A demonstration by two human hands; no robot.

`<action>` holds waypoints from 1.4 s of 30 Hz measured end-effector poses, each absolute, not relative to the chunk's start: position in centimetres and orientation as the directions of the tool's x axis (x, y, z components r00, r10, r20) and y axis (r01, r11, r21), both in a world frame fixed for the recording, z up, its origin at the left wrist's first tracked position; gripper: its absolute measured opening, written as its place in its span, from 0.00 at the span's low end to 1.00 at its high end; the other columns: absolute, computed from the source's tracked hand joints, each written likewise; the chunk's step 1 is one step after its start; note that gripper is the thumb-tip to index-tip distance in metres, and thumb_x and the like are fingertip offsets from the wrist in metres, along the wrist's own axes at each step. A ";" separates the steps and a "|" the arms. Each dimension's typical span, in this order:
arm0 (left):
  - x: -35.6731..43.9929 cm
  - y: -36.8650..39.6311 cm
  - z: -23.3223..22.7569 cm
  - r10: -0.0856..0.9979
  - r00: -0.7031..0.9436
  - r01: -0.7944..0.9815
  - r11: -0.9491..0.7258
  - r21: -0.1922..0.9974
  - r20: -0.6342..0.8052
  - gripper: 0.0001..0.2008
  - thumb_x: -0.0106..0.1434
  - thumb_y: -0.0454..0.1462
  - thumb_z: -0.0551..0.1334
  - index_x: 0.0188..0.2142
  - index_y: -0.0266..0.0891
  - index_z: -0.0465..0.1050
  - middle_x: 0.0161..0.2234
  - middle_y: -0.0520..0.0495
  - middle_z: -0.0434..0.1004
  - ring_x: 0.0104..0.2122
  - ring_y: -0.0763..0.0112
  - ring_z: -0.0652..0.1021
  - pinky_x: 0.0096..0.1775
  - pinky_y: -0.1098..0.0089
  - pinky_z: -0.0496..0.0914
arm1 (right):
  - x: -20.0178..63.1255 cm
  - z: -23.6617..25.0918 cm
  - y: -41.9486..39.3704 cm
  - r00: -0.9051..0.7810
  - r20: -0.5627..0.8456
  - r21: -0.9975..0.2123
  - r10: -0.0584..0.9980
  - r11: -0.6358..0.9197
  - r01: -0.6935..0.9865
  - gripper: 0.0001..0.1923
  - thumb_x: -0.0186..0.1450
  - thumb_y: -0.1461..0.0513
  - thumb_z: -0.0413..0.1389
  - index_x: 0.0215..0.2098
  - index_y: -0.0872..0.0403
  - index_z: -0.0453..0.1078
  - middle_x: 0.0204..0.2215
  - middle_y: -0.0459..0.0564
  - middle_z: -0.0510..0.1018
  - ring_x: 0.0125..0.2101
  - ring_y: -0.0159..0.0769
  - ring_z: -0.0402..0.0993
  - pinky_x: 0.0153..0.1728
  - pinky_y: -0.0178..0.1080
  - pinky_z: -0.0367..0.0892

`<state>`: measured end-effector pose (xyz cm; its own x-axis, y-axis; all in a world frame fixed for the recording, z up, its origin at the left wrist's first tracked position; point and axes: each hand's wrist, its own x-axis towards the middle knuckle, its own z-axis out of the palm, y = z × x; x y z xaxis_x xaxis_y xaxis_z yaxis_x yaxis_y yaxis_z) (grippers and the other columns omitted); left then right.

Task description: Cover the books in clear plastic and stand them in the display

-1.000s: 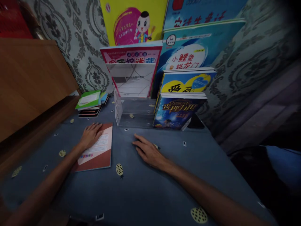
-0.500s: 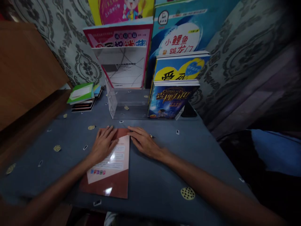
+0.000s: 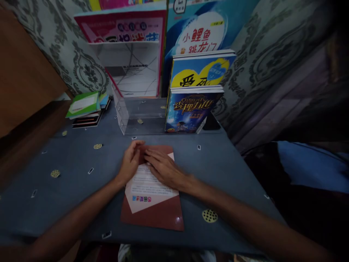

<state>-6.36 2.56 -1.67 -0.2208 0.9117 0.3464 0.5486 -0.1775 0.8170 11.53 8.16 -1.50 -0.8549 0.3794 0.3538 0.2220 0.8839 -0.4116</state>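
Lying flat on the blue patterned tablecloth (image 3: 68, 189), a thin glossy red-brown booklet (image 3: 155, 213) with a white text panel sat under both hands. The left hand (image 3: 131, 162) curled its fingers at the far left corner; the right hand (image 3: 163, 169) lay open and flat on the cover. Beyond stood a clear plastic rack (image 3: 136, 116) and upright books (image 3: 191, 111)

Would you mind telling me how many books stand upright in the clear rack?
2: a dark blue book in front, a blue-and-yellow book behind it, both at the rack's right end. Others may be hidden.
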 end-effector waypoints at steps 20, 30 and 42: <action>-6.8 1.0 -1.7 0.936 0.145 0.914 -0.251 0.319 0.322 0.18 0.70 0.29 0.49 0.55 0.39 0.68 0.56 0.38 0.74 0.60 0.56 0.72 0.60 0.50 0.70 | 16.0 -3.6 10.4 -0.802 0.244 -0.396 0.545 0.811 0.431 0.35 0.74 0.49 0.46 0.72 0.61 0.53 0.70 0.66 0.57 0.71 0.53 0.49 0.69 0.60 0.52; -6.8 1.1 -1.8 0.943 0.207 0.954 -0.254 0.162 0.259 0.22 0.70 0.30 0.49 0.60 0.36 0.68 0.62 0.38 0.71 0.63 0.56 0.70 0.63 0.50 0.66 | 17.1 -3.4 10.6 -0.777 0.223 -0.396 0.589 0.783 0.480 0.34 0.74 0.48 0.48 0.71 0.58 0.55 0.70 0.62 0.59 0.70 0.53 0.52 0.69 0.61 0.52; -6.3 0.8 -0.5 0.972 0.108 0.993 -0.115 0.017 0.210 0.23 0.72 0.36 0.49 0.62 0.30 0.67 0.62 0.32 0.71 0.62 0.50 0.73 0.61 0.50 0.69 | 17.2 -3.4 10.7 -0.782 0.218 -0.393 0.584 0.786 0.477 0.34 0.74 0.47 0.46 0.72 0.54 0.54 0.70 0.58 0.59 0.70 0.53 0.53 0.70 0.60 0.51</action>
<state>-6.31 0.77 -0.55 0.1084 0.9716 0.2103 0.9933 -0.1146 0.0173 17.21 10.67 -3.36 -0.7821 0.5839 0.2178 0.4773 0.7860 -0.3929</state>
